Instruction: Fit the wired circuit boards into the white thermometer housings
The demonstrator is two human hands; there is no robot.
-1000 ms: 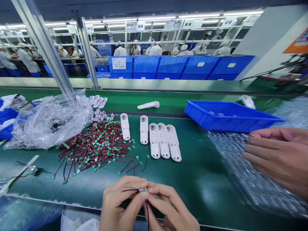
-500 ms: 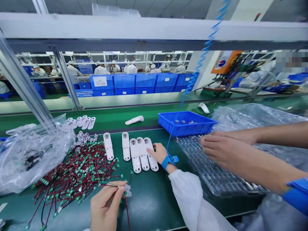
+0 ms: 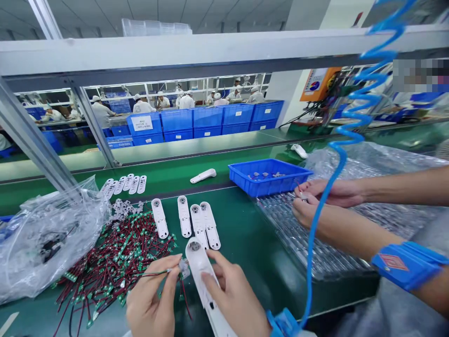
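My left hand (image 3: pixel 152 295) pinches a small translucent plastic piece (image 3: pixel 183 268) with a green circuit board and red and black wires. Its wires trail past my fingers. My right hand (image 3: pixel 233 297) grips a long white plastic housing (image 3: pixel 197 262), tilted with its hollow side up. The housing's round end is close beside the small piece; whether they touch I cannot tell. Several similar white housings (image 3: pixel 184 217) lie just beyond on the green work surface. To the left spreads a heap of wired circuit boards (image 3: pixel 122 257), with grey plastic pieces (image 3: pixel 124 209) behind it.
At right, a co-worker's hands (image 3: pixel 315 201) hold a small wired piece above a clear tray (image 3: pixel 280 229). A blue bin (image 3: pixel 268 187) stands behind. A coiled blue cord (image 3: pixel 324 201) crosses the view. A plastic bag (image 3: pixel 45 248) lies far left; white covers (image 3: pixel 129 183) lie on the belt.
My right hand has picked up one white housing from the row and brought it nearer, beside the small piece in my left hand. The blue cord now hangs closer across the view.
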